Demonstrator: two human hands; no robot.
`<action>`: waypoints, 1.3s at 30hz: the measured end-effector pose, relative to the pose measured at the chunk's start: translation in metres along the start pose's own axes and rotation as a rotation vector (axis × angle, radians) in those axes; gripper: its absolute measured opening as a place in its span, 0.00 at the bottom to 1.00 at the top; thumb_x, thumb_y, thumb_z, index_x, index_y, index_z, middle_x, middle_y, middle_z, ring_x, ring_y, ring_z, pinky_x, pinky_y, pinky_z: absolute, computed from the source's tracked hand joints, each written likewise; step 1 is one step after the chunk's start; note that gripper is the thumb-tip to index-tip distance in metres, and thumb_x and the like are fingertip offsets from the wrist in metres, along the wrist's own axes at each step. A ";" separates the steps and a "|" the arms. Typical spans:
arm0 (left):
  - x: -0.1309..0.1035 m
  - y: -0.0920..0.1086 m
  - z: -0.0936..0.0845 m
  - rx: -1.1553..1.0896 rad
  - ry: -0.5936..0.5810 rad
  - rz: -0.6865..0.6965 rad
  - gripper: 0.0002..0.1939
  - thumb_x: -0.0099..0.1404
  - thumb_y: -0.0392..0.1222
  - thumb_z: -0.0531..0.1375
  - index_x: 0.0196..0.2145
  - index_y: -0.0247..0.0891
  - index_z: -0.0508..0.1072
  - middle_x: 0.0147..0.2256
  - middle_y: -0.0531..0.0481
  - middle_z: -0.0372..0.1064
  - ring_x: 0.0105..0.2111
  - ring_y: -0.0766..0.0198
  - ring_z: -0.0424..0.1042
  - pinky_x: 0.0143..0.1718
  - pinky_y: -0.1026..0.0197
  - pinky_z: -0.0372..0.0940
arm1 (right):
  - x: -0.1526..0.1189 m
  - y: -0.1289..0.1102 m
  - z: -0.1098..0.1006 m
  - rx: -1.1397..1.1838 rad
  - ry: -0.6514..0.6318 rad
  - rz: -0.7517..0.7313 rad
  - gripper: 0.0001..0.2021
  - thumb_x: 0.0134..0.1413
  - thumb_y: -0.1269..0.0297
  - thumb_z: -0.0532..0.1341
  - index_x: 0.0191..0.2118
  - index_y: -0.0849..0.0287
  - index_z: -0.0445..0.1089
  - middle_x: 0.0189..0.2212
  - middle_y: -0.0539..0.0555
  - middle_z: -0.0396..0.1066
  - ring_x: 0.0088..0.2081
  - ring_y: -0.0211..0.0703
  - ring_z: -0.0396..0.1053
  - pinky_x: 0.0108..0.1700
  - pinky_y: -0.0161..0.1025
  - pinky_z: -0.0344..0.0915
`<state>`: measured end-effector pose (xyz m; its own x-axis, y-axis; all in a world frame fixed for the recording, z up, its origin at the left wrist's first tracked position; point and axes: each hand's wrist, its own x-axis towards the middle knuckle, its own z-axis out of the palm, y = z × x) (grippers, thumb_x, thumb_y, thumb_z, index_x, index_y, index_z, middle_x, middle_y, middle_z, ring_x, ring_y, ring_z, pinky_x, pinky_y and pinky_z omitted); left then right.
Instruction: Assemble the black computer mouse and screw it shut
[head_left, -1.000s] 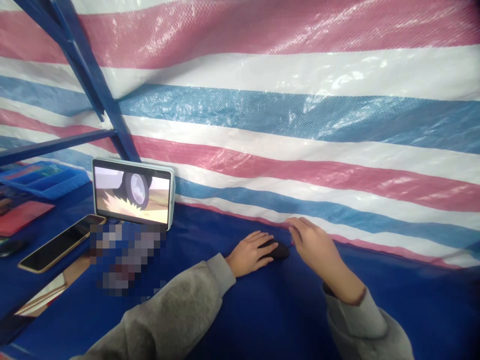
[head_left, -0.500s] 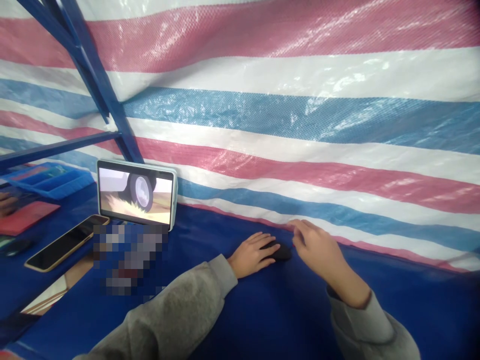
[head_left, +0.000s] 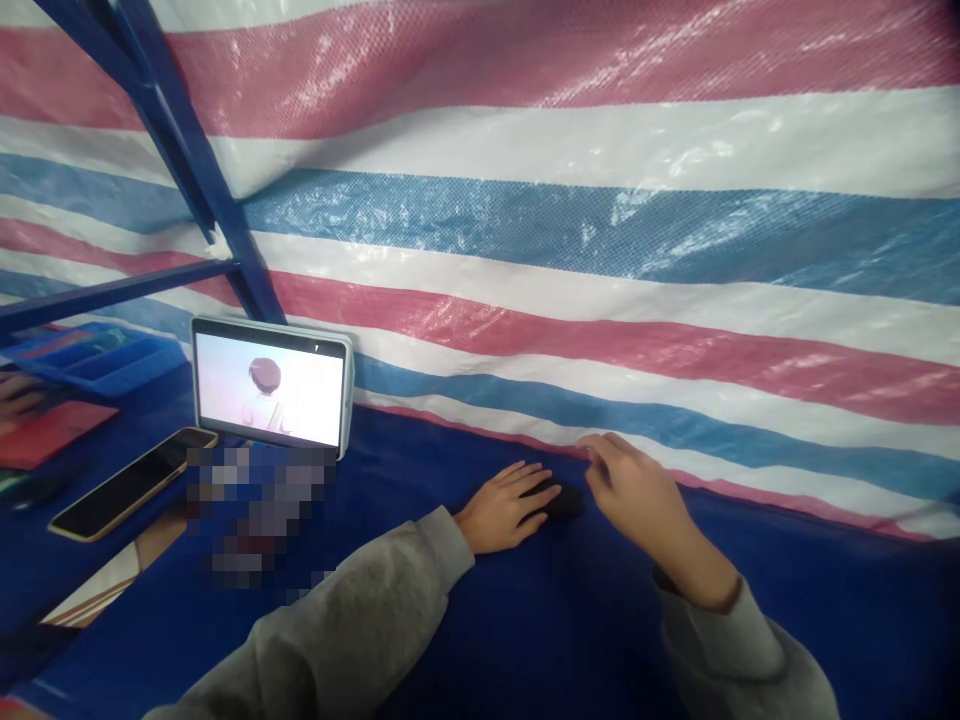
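Observation:
My left hand [head_left: 508, 510] lies flat on the blue tabletop with its fingers spread. Its fingertips rest on a dark, rounded object [head_left: 564, 500], low and smooth, whose kind I cannot make out. Just to the right, my right hand [head_left: 634, 490] is raised slightly by the foot of the striped sheet, with thumb and fingers drawn together in a pinch. Whatever those fingertips hold, if anything, is too small to tell. Grey sleeves cover both forearms.
Left of my hands, a tablet-like screen [head_left: 268, 385] leans upright, showing a cartoon. Before it lie a phone [head_left: 131, 487] and a blurred-out patch. Further left are a blue compartment tray [head_left: 142, 365], a red sheet [head_left: 56, 435] and another person's hand [head_left: 19, 397]. Striped sheeting [head_left: 480, 265] hangs behind.
The picture on the screen has changed from a wheel to a figure with brown hair. Both my hands stay practically where they were.

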<state>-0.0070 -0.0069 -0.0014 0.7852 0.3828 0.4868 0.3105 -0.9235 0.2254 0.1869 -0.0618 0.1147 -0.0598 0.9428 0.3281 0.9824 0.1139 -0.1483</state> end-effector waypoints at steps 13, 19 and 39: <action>-0.002 -0.001 0.001 -0.009 -0.012 0.008 0.22 0.74 0.44 0.51 0.62 0.40 0.62 0.62 0.43 0.59 0.64 0.55 0.55 0.66 0.47 0.51 | 0.001 0.000 -0.001 0.054 0.001 0.006 0.15 0.57 0.73 0.50 0.44 0.57 0.71 0.37 0.55 0.75 0.35 0.45 0.72 0.34 0.38 0.60; -0.001 -0.002 0.001 -0.017 -0.015 0.019 0.22 0.73 0.43 0.51 0.63 0.41 0.62 0.63 0.43 0.58 0.65 0.55 0.54 0.66 0.45 0.51 | 0.001 0.002 0.000 0.032 -0.023 0.017 0.13 0.58 0.71 0.51 0.42 0.57 0.71 0.35 0.54 0.75 0.34 0.46 0.72 0.34 0.38 0.59; -0.001 -0.002 0.002 -0.019 -0.010 0.016 0.21 0.73 0.43 0.52 0.62 0.40 0.62 0.63 0.43 0.58 0.64 0.55 0.55 0.65 0.46 0.50 | -0.001 -0.002 -0.003 0.075 -0.058 -0.016 0.17 0.50 0.75 0.53 0.45 0.57 0.70 0.34 0.53 0.74 0.36 0.45 0.72 0.37 0.37 0.61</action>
<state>-0.0078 -0.0055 -0.0041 0.7955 0.3677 0.4816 0.2877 -0.9287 0.2340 0.1856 -0.0635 0.1173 -0.0881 0.9570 0.2764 0.9652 0.1506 -0.2139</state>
